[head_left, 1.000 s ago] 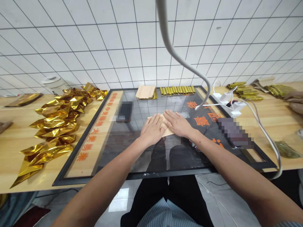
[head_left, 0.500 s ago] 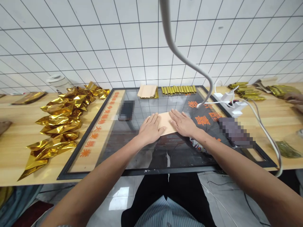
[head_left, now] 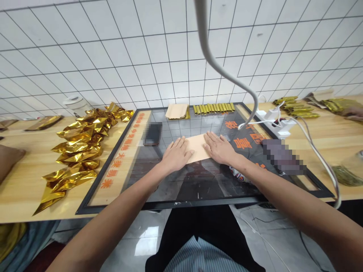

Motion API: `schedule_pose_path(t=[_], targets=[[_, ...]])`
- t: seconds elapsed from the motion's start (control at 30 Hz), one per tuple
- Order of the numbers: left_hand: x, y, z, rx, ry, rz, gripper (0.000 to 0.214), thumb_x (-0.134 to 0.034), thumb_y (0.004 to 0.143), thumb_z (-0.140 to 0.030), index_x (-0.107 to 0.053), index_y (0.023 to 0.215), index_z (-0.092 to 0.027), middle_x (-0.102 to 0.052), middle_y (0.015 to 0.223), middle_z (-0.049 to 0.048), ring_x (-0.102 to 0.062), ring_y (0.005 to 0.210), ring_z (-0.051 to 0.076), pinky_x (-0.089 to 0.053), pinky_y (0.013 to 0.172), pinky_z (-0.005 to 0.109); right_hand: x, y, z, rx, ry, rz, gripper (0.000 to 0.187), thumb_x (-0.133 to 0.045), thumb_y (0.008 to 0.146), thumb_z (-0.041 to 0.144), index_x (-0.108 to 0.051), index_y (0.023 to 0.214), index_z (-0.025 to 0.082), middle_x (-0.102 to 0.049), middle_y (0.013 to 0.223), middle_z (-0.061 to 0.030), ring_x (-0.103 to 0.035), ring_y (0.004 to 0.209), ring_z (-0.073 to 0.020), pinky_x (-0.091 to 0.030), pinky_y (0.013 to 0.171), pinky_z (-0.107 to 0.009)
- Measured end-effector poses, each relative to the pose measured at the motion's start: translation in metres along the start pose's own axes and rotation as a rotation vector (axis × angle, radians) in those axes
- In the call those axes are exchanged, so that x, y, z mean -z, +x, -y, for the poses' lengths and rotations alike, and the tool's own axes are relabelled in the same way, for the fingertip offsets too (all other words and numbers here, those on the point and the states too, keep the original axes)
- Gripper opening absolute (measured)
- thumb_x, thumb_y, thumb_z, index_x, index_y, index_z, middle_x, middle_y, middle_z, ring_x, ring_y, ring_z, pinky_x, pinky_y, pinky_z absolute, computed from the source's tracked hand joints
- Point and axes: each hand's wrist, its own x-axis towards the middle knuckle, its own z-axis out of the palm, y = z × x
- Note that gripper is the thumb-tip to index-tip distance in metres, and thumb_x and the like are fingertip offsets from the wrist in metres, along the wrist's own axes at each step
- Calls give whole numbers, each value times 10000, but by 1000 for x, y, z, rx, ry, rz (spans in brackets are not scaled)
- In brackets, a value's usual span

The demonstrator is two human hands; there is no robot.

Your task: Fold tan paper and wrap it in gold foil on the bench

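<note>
A pale tan sheet of paper (head_left: 197,146) lies flat on the dark glass panel (head_left: 167,189) in front of me. My left hand (head_left: 176,155) rests flat on the sheet's left side, fingers stretched out. On its right side lies my right hand (head_left: 219,147), also flat with the fingers extended. Neither hand grips the paper. Behind them, near the panel's far edge, is a stack of similar tan sheets (head_left: 176,112) with gold showing underneath. To the right of that stack runs a row of small gold rolls (head_left: 213,108).
Folded gold foil pieces (head_left: 82,139) are heaped left of the panel. A phone (head_left: 153,133) lies on the glass, another dark pixelated device (head_left: 283,156) at right. A power strip (head_left: 279,126) and a thick white cable (head_left: 227,75) are close by. Other people's hands show at both sides.
My left hand has slid slightly left, baring more of the sheet between the hands. The view has shifted a little, and a person's arm reaches further in at the left edge.
</note>
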Motion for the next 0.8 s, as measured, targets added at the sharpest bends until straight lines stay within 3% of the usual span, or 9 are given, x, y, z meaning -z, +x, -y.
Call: schedule_pose_path(t=[0.1, 0.23, 0.3, 0.4, 0.57, 0.8], targets=[[-1, 5, -7, -13, 11, -28, 703, -204, 1150, -500, -379, 1707, -109, -252, 1833, 159, -233, 1712, 311, -250, 1368, 508, 6, 0, 4, -13, -12, -17, 688, -232, 1124, 408, -430, 1675, 47, -360, 1774, -242, -362, 1649, -380, -305, 1307, -657], [-8, 8, -14, -34, 17, -27, 746, -236, 1136, -554, -329, 1733, -117, -252, 1832, 167, -224, 1714, 321, -229, 1372, 514, 13, 7, 30, 109, 102, -100, 752, -192, 1141, 469, -357, 1703, -3, -271, 1808, -243, -265, 1691, -338, -246, 1363, -545], [-10, 8, -14, -44, 19, -25, 765, -249, 1129, -551, -264, 1756, -113, -234, 1838, 159, -214, 1716, 314, -215, 1377, 509, 12, 13, 47, 175, 239, -32, 808, -163, 1146, 550, -350, 1707, 1, -342, 1784, -240, -295, 1683, -293, -263, 1367, -476], [-12, 7, -12, -42, 18, -20, 763, -256, 1123, -496, -207, 1769, -93, -227, 1841, 153, -224, 1714, 299, -202, 1383, 484, 4, 19, 59, 189, 351, 39, 839, -134, 1144, 600, -323, 1729, 30, -321, 1800, -214, -295, 1683, -271, -248, 1374, -452], [-12, 5, -11, -26, 10, -9, 757, -221, 1131, -552, -222, 1777, -156, -207, 1850, 112, -187, 1725, 278, -177, 1392, 486, -8, 28, 31, 172, 270, 83, 824, -109, 1142, 605, -343, 1737, 87, -265, 1824, -176, -218, 1703, -276, -179, 1390, -503], [-13, 5, -8, -45, 14, -23, 764, -259, 1126, -606, -318, 1748, -165, -222, 1845, 116, -188, 1725, 300, -180, 1398, 505, -13, 52, -12, 90, 67, 15, 744, -190, 1145, 498, -339, 1732, 66, -266, 1814, -200, -259, 1691, -335, -246, 1355, -588]])
